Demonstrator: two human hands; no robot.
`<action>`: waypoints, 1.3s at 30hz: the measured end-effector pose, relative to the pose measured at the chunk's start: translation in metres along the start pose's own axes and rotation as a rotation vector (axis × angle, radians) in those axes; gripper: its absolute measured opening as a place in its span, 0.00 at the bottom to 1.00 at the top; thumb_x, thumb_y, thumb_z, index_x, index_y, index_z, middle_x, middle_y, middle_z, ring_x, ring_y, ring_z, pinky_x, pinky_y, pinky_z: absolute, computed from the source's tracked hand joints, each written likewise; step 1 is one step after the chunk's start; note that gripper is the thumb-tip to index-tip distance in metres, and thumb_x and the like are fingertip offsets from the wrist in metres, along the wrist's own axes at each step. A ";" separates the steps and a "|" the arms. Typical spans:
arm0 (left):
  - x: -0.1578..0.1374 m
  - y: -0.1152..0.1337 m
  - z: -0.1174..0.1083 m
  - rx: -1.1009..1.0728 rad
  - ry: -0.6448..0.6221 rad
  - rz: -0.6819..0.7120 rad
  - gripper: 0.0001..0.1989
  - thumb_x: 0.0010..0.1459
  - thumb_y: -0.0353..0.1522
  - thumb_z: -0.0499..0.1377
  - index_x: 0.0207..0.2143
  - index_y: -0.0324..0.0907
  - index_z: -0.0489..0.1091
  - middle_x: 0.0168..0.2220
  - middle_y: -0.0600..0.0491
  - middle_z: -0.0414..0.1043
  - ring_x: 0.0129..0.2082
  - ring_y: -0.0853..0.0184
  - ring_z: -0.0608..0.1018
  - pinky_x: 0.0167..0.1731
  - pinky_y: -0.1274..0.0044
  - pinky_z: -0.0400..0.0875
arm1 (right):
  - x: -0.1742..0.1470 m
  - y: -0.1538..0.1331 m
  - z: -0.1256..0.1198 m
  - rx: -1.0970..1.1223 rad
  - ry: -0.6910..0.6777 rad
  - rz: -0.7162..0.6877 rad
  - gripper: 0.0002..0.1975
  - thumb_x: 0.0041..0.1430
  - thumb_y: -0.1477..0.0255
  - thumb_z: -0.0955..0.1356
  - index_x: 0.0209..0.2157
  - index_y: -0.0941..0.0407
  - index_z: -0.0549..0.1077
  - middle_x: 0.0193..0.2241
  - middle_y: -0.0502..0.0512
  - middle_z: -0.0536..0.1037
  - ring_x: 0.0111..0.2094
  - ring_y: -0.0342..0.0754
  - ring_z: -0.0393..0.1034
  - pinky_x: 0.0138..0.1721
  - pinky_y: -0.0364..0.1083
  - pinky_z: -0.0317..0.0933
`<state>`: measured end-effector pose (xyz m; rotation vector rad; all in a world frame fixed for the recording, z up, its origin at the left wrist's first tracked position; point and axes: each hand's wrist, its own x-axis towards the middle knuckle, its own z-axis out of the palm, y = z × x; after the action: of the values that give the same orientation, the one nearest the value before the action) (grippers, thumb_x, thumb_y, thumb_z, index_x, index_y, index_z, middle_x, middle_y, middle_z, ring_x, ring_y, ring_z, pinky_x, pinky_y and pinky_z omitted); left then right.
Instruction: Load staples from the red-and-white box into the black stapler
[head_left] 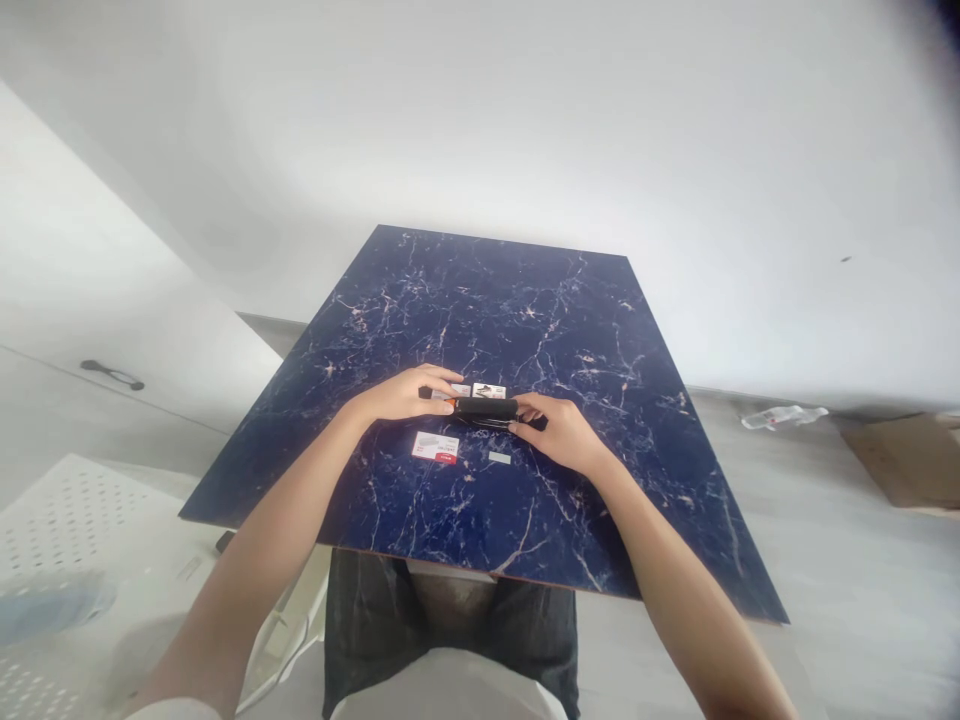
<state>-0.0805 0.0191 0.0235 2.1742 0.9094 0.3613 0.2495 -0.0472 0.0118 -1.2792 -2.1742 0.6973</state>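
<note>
Black wallet (pixel 486 408), ends hidden under left hand (pixel 409 394) and right hand (pixel 561 432).

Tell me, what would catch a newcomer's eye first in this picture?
The dark blue marbled table with pale veins fills the middle of the view against white walls. At its centre, the left hand and right hand meet on a small black object. Just nearer the person lie a white card with a red corner and a tiny pale tag.
</note>
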 end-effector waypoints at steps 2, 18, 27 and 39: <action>0.001 -0.002 0.000 -0.005 0.003 -0.001 0.16 0.65 0.45 0.64 0.53 0.55 0.81 0.67 0.51 0.70 0.68 0.52 0.68 0.66 0.55 0.63 | -0.002 0.004 -0.012 -0.050 -0.016 0.016 0.16 0.62 0.69 0.72 0.51 0.48 0.78 0.42 0.51 0.85 0.40 0.52 0.81 0.47 0.53 0.75; -0.006 -0.003 -0.013 -0.033 0.138 -0.080 0.18 0.67 0.43 0.60 0.54 0.48 0.78 0.60 0.50 0.76 0.59 0.57 0.77 0.60 0.64 0.70 | -0.018 -0.028 -0.002 -0.168 -0.125 -0.177 0.03 0.65 0.68 0.71 0.38 0.50 0.80 0.32 0.50 0.83 0.32 0.48 0.77 0.37 0.47 0.68; -0.005 -0.006 -0.010 0.017 0.115 -0.107 0.18 0.68 0.43 0.59 0.56 0.50 0.77 0.60 0.51 0.77 0.59 0.56 0.77 0.59 0.63 0.70 | -0.017 -0.023 -0.012 -0.136 -0.069 -0.171 0.02 0.63 0.71 0.71 0.37 0.51 0.79 0.30 0.48 0.82 0.29 0.46 0.75 0.35 0.45 0.66; -0.004 -0.006 -0.010 0.029 0.097 -0.132 0.20 0.67 0.46 0.59 0.57 0.51 0.76 0.61 0.51 0.76 0.60 0.55 0.76 0.60 0.62 0.68 | -0.010 0.005 -0.023 -0.238 0.080 -0.129 0.06 0.67 0.73 0.69 0.43 0.51 0.79 0.41 0.53 0.84 0.34 0.49 0.78 0.39 0.48 0.70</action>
<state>-0.0914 0.0243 0.0263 2.1242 1.1120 0.3933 0.2719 -0.0500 0.0240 -1.2448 -2.3010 0.3379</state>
